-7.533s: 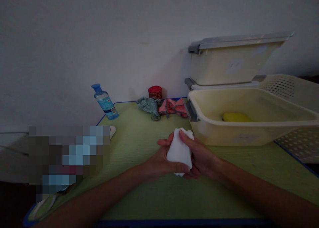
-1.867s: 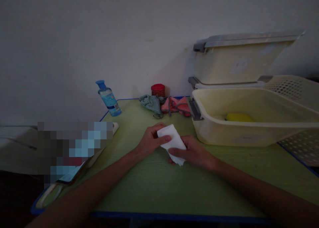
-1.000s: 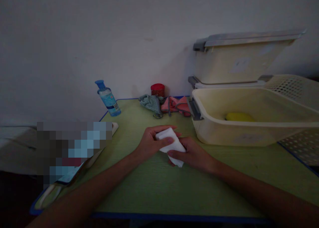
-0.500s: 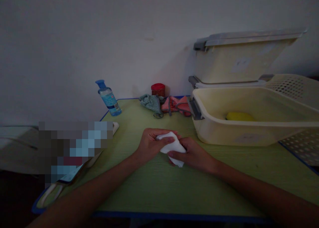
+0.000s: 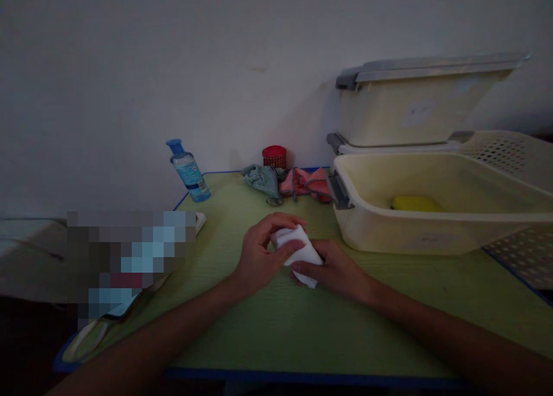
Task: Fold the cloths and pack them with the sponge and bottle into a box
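A folded white cloth (image 5: 299, 252), perhaps a tissue, is held between both hands above the middle of the green table (image 5: 268, 332). My left hand (image 5: 263, 255) grips its left and upper part, thumb lying across the front and fingers curled over the top. My right hand (image 5: 339, 270) pinches the lower right part, its thumb on the near side. The fingers behind the cloth are mostly hidden.
A blue bottle (image 5: 189, 174) stands at the back left. Grey-green cloth (image 5: 262, 180), pink cloth (image 5: 305, 184) and a red-lidded container (image 5: 274, 155) lie by the wall. On the right, a cream bin (image 5: 401, 232) holds something yellow (image 5: 415, 203); another lidded bin (image 5: 389, 110) rises behind.
The fingers of my left hand have arched up higher over the top of the white cloth. My right hand keeps nearly the same grip and place.
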{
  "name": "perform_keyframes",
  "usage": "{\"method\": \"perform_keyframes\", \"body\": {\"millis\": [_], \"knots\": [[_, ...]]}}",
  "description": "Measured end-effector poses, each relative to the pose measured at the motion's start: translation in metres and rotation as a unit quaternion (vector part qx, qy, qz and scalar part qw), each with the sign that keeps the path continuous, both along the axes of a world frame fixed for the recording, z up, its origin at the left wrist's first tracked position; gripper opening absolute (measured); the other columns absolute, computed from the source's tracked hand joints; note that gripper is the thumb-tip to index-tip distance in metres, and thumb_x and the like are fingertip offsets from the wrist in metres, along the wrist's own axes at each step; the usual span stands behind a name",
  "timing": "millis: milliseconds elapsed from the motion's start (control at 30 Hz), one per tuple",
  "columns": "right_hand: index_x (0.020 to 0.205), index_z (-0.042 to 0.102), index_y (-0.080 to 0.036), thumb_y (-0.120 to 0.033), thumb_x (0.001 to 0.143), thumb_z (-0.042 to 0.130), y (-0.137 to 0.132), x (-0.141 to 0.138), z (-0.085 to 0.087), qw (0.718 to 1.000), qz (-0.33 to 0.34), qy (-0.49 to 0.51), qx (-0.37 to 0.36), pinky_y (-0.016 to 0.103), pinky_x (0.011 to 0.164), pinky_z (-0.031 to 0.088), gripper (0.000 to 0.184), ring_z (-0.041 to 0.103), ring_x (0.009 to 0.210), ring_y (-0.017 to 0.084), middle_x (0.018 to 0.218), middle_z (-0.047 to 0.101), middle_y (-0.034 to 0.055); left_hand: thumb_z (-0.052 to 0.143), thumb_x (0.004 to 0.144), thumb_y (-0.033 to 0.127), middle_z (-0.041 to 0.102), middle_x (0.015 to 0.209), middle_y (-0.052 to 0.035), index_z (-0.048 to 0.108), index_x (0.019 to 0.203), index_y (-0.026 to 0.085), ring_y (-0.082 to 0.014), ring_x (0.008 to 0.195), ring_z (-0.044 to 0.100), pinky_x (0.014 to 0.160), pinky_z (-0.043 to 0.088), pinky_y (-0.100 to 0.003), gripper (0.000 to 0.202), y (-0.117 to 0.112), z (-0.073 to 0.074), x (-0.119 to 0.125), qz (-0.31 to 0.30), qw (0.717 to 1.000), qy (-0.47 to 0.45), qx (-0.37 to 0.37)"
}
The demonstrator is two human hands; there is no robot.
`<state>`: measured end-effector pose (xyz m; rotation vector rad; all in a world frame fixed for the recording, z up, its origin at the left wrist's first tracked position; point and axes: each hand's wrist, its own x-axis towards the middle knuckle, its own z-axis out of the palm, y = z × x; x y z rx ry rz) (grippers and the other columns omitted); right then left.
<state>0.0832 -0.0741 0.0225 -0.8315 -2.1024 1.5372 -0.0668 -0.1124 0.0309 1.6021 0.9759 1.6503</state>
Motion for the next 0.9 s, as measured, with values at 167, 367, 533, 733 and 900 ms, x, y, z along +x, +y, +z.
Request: {"method": "perform_keyframes", "body": {"millis": [167, 367, 533, 733, 900], "knots": [[0.065, 0.061, -0.013, -0.032, 0.074, 0.056, 0.0006, 0.0003, -0.0004, 1.0, 0.001, -0.004, 0.006, 0.02, 0.049, 0.038, 0.021, 0.05, 0.052, 0.01, 0.06, 0.059, 0.0013, 0.072, 0.066, 0.024, 0.068, 0.087, -0.0055, 0.058, 0.078, 0.017, -0.0169, 0.081, 0.063, 0.073, 0.049, -0.026, 0.019, 0.0017, -0.0001, -0.0014, 0.005, 0.999, -0.008, -0.032], [0.064, 0.058, -0.014, -0.032, 0.073, 0.057, 0.0009, 0.0005, 0.0, 1.0, 0.003, -0.005, 0.022, 0.02, 0.049, 0.037, 0.02, 0.049, 0.051, 0.01, 0.059, 0.057, 0.0004, 0.072, 0.066, 0.024, 0.066, 0.084, -0.006, 0.063, 0.073, 0.016, -0.0168, 0.078, 0.062, 0.071, 0.048, -0.026, 0.015, 0.0041, -0.0003, -0.0055, 0.003, 0.999, 0.033, -0.008], [0.061, 0.057, -0.014, -0.032, 0.074, 0.056, 0.0001, 0.0001, 0.0001, 0.998, 0.0, -0.021, 0.054, 0.02, 0.047, 0.036, 0.022, 0.047, 0.05, 0.009, 0.057, 0.055, 0.0, 0.073, 0.064, 0.025, 0.066, 0.079, -0.0067, 0.067, 0.069, 0.016, -0.0171, 0.075, 0.062, 0.07, 0.049, -0.028, 0.012, 0.0054, 0.0026, -0.0046, 0.008, 0.998, 0.059, -0.008], [0.061, 0.058, -0.014, -0.03, 0.073, 0.058, 0.001, -0.0008, 0.0015, 0.997, -0.01, -0.04, 0.066, 0.02, 0.048, 0.035, 0.02, 0.046, 0.05, 0.009, 0.056, 0.055, -0.0007, 0.073, 0.062, 0.021, 0.066, 0.078, -0.0052, 0.07, 0.069, 0.017, -0.015, 0.072, 0.061, 0.067, 0.048, -0.025, 0.009, 0.0056, 0.0017, -0.0027, -0.01, 0.999, 0.034, -0.029], [0.062, 0.058, -0.013, -0.028, 0.074, 0.056, -0.0002, -0.0018, 0.0031, 0.999, -0.015, -0.03, 0.021, 0.02, 0.048, 0.036, 0.019, 0.049, 0.049, 0.009, 0.056, 0.057, -0.0005, 0.074, 0.059, 0.021, 0.066, 0.072, -0.0027, 0.067, 0.065, 0.015, -0.0131, 0.068, 0.06, 0.06, 0.047, -0.022, 0.011, 0.01, -0.0006, -0.0041, 0.022, 0.995, -0.055, -0.083]]}}
